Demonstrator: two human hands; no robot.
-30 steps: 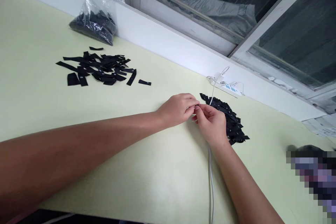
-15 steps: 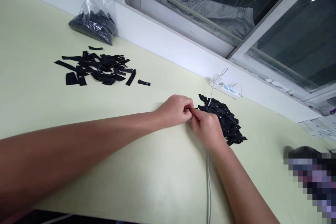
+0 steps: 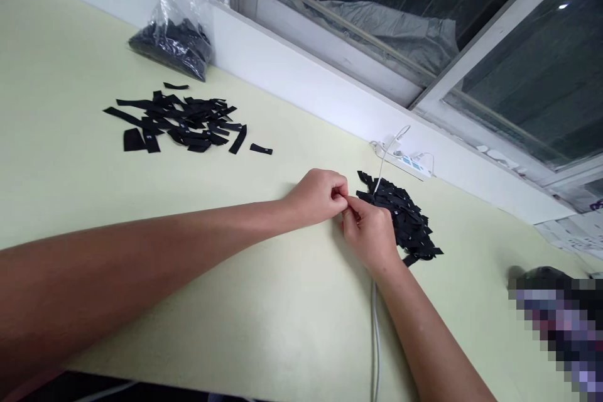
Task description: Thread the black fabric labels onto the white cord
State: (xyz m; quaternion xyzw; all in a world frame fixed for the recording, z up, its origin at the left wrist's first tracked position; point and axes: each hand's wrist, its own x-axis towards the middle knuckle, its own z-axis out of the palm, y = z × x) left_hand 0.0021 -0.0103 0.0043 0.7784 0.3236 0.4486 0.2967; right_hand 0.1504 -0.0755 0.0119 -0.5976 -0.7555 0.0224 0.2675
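Note:
My left hand (image 3: 319, 196) is closed in a pinch, its fingertips against those of my right hand (image 3: 370, 229), which is pinched too. A black fabric strip is between the fingertips, now almost wholly hidden by them. Just beyond and beside my right hand lies a dense heap of black fabric strips (image 3: 409, 217), some with small pale marks. A looser pile of similar strips (image 3: 188, 120) spreads on the table to the far left of my hands. One single strip (image 3: 260, 149) lies apart at that pile's right side.
A clear plastic bag (image 3: 176, 44) with black pieces stands at the back against the white ledge. Behind the right heap is a power strip (image 3: 407, 165). A pale cable (image 3: 375, 333) runs across the pale green table (image 3: 264, 320), passing under my right hand. A blurred, pixelated shape (image 3: 560, 320) is at the right.
The view has shifted slightly. My hands stay pinched together in nearly the same place, and the bit of black that showed between the fingertips is now covered.

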